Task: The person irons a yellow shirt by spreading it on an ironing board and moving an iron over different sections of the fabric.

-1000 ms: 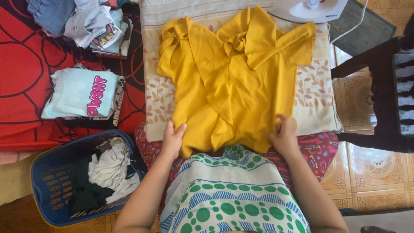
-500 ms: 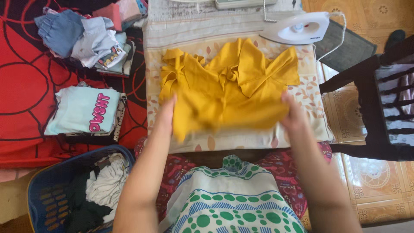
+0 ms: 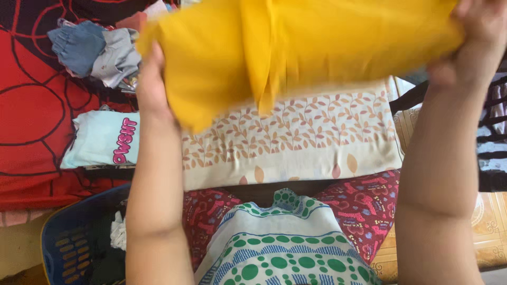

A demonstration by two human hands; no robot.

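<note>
A yellow garment is held up in the air across the top of the view, hanging in loose folds. My left hand grips its left edge. My right hand grips its right edge near the top right corner. Below the garment lies a cream cloth with an orange leaf print, spread flat as a pad. The garment hides whatever lies at the far end of that cloth.
A folded pale blue shirt with pink print lies on a red patterned cover. A heap of grey and blue clothes sits behind it. A blue laundry basket with clothes stands at bottom left. A dark chair is at right.
Both hands took hold of the yellow garment's lower edge on the printed cloth, carried it away from me, and now hold the garment lifted off the cloth. The view has moved closer.
</note>
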